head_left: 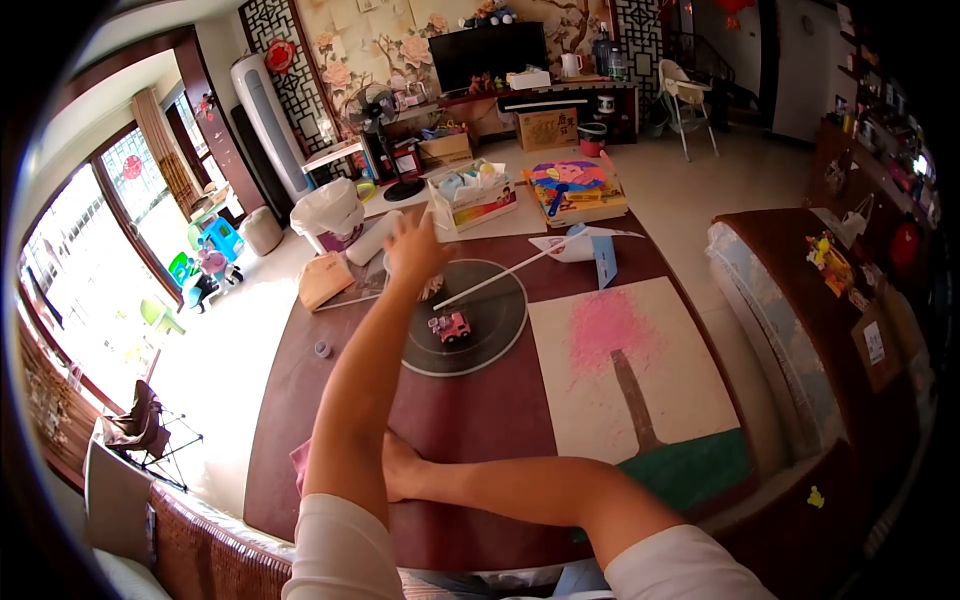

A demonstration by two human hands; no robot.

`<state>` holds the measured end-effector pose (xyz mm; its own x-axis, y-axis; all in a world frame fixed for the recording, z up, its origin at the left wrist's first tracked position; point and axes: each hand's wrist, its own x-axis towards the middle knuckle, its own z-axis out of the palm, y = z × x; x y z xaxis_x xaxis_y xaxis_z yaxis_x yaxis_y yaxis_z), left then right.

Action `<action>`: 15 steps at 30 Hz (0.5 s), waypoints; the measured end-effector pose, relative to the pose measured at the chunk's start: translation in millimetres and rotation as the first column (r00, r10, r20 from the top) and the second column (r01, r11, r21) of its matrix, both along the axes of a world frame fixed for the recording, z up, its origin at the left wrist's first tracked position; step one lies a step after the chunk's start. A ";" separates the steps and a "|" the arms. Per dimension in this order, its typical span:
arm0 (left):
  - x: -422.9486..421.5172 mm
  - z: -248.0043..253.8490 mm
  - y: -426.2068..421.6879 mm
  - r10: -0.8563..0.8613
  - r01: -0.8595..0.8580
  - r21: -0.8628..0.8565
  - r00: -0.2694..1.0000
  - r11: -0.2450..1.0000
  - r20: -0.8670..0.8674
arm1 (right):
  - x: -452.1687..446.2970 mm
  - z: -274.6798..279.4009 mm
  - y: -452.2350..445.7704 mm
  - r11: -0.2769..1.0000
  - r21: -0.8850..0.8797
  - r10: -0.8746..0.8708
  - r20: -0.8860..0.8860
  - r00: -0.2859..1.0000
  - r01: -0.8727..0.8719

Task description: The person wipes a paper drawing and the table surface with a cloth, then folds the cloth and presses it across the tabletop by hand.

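My left hand (415,248) reaches across the table, fingers stretched and apart, over a whitish container that it partly covers. A white roll (373,238) lies just left of those fingers. My right hand (402,468) rests low on the table behind my left forearm, which hides its fingers. A pink cloth (299,462) pokes out on the forearm's other side; whether the right hand touches it, I cannot tell. Between the arms and the far side, a pink toy car (450,326) stands on a dark round turntable (490,345). A long white stick (500,275) crosses the turntable's edge.
To the right lies a painting of a pink tree (690,350). Beyond are a white and blue paper piece (590,250), stacked books (590,205), a tissue box (475,205) and a lined bin (328,215). A small grey cap (323,349) sits near the left edge.
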<state>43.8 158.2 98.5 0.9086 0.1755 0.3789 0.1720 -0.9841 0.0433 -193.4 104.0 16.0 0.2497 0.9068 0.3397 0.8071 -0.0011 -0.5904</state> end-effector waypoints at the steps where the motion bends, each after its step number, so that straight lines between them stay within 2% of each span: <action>1: 2.8 -4.6 20.3 0.087 -0.091 -0.036 0.992 0.995 -0.092 | -0.5 -20.8 10.9 0.990 0.114 -0.108 0.195 0.975 0.087; 2: 0.3 -7.9 34.1 0.086 -0.089 -0.037 0.992 0.995 -0.091 | -0.1 -31.6 17.4 0.959 0.241 -0.233 0.373 0.898 0.148; 4: -7.0 -19.0 60.6 0.095 -0.152 -0.339 0.980 0.929 -0.177 | -1.0 -15.9 9.1 0.964 0.213 -0.230 0.384 0.894 0.156; 5: 8.3 -41.2 85.5 -0.039 -0.007 -0.400 0.993 0.916 -0.108 | 0.1 -3.0 5.9 0.992 0.009 -0.120 0.329 0.937 0.124; 6: 5.3 -37.7 80.1 -0.043 -0.001 -0.406 0.994 0.914 -0.099 | 0.5 5.4 2.7 0.978 -0.195 -0.022 0.252 0.968 0.073; 7: 0.5 -31.0 68.6 -0.068 0.017 -0.400 0.991 0.916 -0.113 | -0.7 9.0 -1.1 0.977 -0.201 -0.023 0.260 0.965 0.077; 8: -1.5 -27.9 56.9 -0.092 0.035 -0.394 0.987 0.919 -0.128 | -2.2 10.7 -4.5 0.993 -0.079 -0.060 0.244 0.968 0.082; 9: 10.5 -40.1 49.3 -0.100 0.073 -0.388 0.994 0.919 -0.051 | -0.9 2.9 -2.3 0.996 -0.022 -0.075 0.238 0.968 0.083; 10: 12.4 -35.9 31.6 -0.122 0.089 -0.408 0.991 0.909 -0.056 | 0.4 -5.0 0.0 0.996 0.035 -0.089 0.232 0.969 0.083; 12: 33.1 -41.3 2.9 -0.168 0.138 -0.433 0.985 0.891 -0.031 | 11.7 -60.1 23.0 0.988 0.148 0.050 -0.025 0.998 -0.046; 14: 45.8 -42.2 -27.7 -0.149 0.125 -0.460 0.989 0.879 -0.015 | 10.9 -68.6 31.1 0.970 0.196 0.173 -0.147 0.974 -0.143; 15: 52.2 -47.4 -37.9 -0.159 0.157 -0.473 0.987 0.867 0.035 | 8.3 -57.6 26.7 0.994 0.099 0.035 0.128 0.991 -0.048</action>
<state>96.1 120.3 51.2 0.9410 0.1865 0.2825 0.0176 -0.8604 0.5094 -185.1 130.7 -41.7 0.1621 0.8748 0.4567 0.8731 0.0886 -0.4795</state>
